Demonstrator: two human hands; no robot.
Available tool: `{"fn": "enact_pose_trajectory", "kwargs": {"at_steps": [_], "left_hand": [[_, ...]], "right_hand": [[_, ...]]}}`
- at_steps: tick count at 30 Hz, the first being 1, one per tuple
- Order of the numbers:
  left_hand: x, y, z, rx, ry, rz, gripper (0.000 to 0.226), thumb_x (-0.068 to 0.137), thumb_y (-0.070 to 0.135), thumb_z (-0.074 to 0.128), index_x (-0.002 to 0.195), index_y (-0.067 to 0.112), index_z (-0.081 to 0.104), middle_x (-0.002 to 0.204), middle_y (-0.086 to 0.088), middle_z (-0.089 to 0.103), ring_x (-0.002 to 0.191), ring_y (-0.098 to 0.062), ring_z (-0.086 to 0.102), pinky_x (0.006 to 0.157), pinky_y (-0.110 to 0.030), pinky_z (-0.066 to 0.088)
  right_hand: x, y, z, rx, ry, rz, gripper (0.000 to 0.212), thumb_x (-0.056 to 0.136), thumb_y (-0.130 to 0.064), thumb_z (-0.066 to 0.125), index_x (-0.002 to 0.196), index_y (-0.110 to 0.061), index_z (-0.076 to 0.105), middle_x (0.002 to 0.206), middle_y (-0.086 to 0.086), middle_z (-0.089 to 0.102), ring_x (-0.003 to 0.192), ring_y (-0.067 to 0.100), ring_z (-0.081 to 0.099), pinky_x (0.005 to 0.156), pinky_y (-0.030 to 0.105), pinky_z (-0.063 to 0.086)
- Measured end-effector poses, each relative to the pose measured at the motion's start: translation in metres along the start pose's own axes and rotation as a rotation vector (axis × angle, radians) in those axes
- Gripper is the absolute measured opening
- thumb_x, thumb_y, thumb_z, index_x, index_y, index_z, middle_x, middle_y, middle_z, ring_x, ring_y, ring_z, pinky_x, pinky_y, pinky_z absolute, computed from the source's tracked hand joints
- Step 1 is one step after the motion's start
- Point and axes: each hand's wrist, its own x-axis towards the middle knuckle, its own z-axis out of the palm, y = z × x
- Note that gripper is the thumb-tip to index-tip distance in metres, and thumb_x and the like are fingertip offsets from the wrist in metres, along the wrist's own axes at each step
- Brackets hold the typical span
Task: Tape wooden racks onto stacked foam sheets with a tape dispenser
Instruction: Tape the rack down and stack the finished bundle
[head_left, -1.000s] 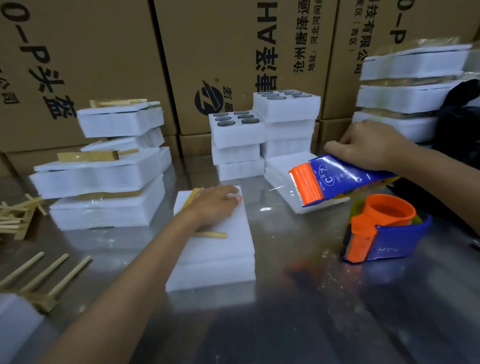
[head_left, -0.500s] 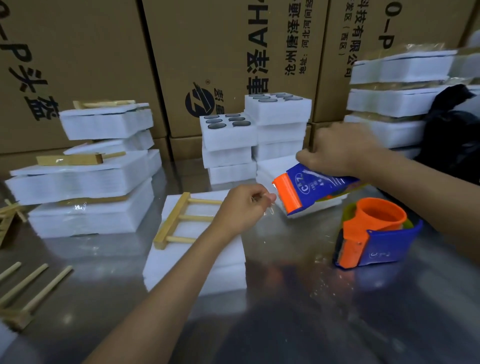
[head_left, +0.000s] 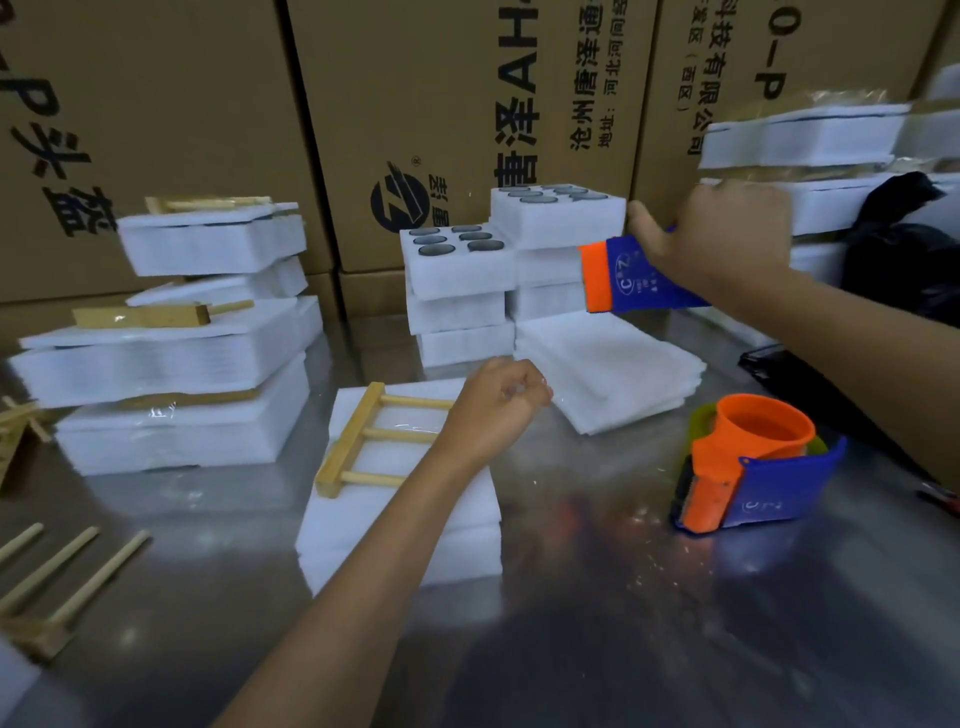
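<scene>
A wooden rack lies on a stack of white foam sheets in the middle of the metal table. My left hand hovers over the stack's right far corner, fingers curled and pinching the end of clear tape, which barely shows. My right hand grips a blue and orange tape dispenser, held up in the air to the right of and above my left hand, its orange mouth facing left.
A second blue and orange dispenser stands on the table at right. Taped foam bundles pile up at left, foam blocks with holes and loose sheets behind. Loose racks lie front left. Cardboard boxes wall the back.
My left hand left the rack and took the tape end at the dispenser's mouth. My right hand then lifted the dispenser up and to the right, away from my left hand.
</scene>
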Motion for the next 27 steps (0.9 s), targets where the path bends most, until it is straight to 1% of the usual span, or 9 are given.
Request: {"fn": "enact_pose_trajectory", "kwargs": {"at_steps": [3, 5, 9, 12, 14, 18, 21, 24, 27], "left_hand": [[0.002, 0.001, -0.001, 0.091, -0.095, -0.046, 0.027, 0.087, 0.020, 0.058, 0.061, 0.028, 0.064, 0.104, 0.000, 0.058, 0.109, -0.016, 0.053, 0.095, -0.032, 0.041], [0.001, 0.002, -0.002, 0.113, -0.122, -0.070, 0.025, 0.083, 0.025, 0.057, 0.060, 0.028, 0.065, 0.103, 0.001, 0.058, 0.110, -0.016, 0.053, 0.097, -0.035, 0.042], [-0.001, 0.003, -0.005, -0.054, -0.159, -0.101, 0.023, 0.081, 0.017, 0.053, 0.062, 0.022, 0.065, 0.075, 0.008, 0.063, 0.075, -0.001, 0.057, 0.076, -0.023, 0.043], [-0.001, 0.002, -0.006, -0.067, -0.176, -0.113, 0.024, 0.084, 0.010, 0.049, 0.067, 0.015, 0.066, 0.067, 0.005, 0.056, 0.065, -0.007, 0.049, 0.068, -0.023, 0.040], [-0.001, 0.003, -0.006, -0.068, -0.186, -0.111, 0.023, 0.085, 0.008, 0.046, 0.072, 0.008, 0.066, 0.071, -0.002, 0.055, 0.066, -0.011, 0.046, 0.068, -0.025, 0.038], [-0.001, 0.005, -0.007, -0.068, -0.182, -0.114, 0.029, 0.085, 0.007, 0.046, 0.069, 0.017, 0.067, 0.072, 0.002, 0.058, 0.061, -0.005, 0.048, 0.060, -0.017, 0.040], [-0.002, 0.006, -0.009, -0.096, -0.168, -0.116, 0.028, 0.086, 0.004, 0.043, 0.078, 0.012, 0.069, 0.081, 0.000, 0.064, 0.063, -0.003, 0.050, 0.063, -0.015, 0.041], [-0.002, 0.009, -0.007, -0.013, -0.164, -0.125, 0.027, 0.089, 0.009, 0.044, 0.080, 0.013, 0.069, 0.088, -0.007, 0.064, 0.078, -0.013, 0.052, 0.074, -0.026, 0.042], [-0.003, 0.009, -0.004, 0.070, -0.164, -0.133, 0.027, 0.092, 0.015, 0.045, 0.082, 0.016, 0.070, 0.087, -0.003, 0.063, 0.088, -0.022, 0.057, 0.079, -0.032, 0.045]], "right_hand": [[-0.012, -0.006, 0.020, 0.005, -0.066, 0.026, 0.070, 0.092, -0.066, 0.041, 0.054, -0.006, 0.043, 0.045, 0.009, 0.034, 0.041, 0.019, 0.030, 0.053, 0.028, 0.028], [-0.021, -0.014, 0.038, -0.009, -0.104, -0.074, 0.049, 0.091, -0.054, 0.055, 0.074, -0.009, 0.062, 0.049, 0.011, 0.040, 0.045, 0.023, 0.035, 0.057, 0.033, 0.036], [-0.050, -0.026, 0.064, 0.139, -0.083, -0.183, 0.025, 0.068, -0.019, 0.089, 0.073, -0.005, 0.069, 0.040, 0.017, 0.044, 0.033, 0.025, 0.043, 0.053, 0.037, 0.048], [-0.066, -0.023, 0.085, -0.002, -0.263, -0.241, 0.034, 0.086, -0.028, 0.072, 0.115, -0.012, 0.064, 0.067, 0.018, 0.062, 0.057, 0.033, 0.059, 0.074, 0.040, 0.045], [-0.063, -0.022, 0.083, 0.117, -0.257, -0.064, 0.039, 0.096, -0.046, 0.048, 0.104, -0.012, 0.064, 0.080, 0.015, 0.066, 0.077, 0.032, 0.061, 0.086, 0.039, 0.037], [-0.059, -0.032, 0.048, 0.429, -0.160, 0.031, 0.030, 0.093, -0.039, 0.054, 0.108, -0.013, 0.056, 0.100, 0.007, 0.065, 0.094, 0.026, 0.055, 0.085, 0.041, 0.040], [-0.077, -0.047, 0.013, 0.746, -0.473, 0.160, 0.033, 0.088, -0.032, 0.059, 0.116, -0.019, 0.048, 0.092, 0.000, 0.066, 0.078, 0.014, 0.058, 0.064, 0.031, 0.045], [-0.100, -0.057, -0.007, 1.028, -0.976, 0.503, 0.047, 0.081, -0.031, 0.073, 0.117, -0.022, 0.044, 0.093, 0.003, 0.068, 0.083, 0.015, 0.065, 0.067, 0.030, 0.053], [-0.118, -0.061, -0.007, 1.232, -1.023, 0.688, 0.045, 0.081, -0.013, 0.076, 0.116, -0.017, 0.047, 0.074, 0.008, 0.073, 0.061, 0.014, 0.068, 0.055, 0.024, 0.054]]}}
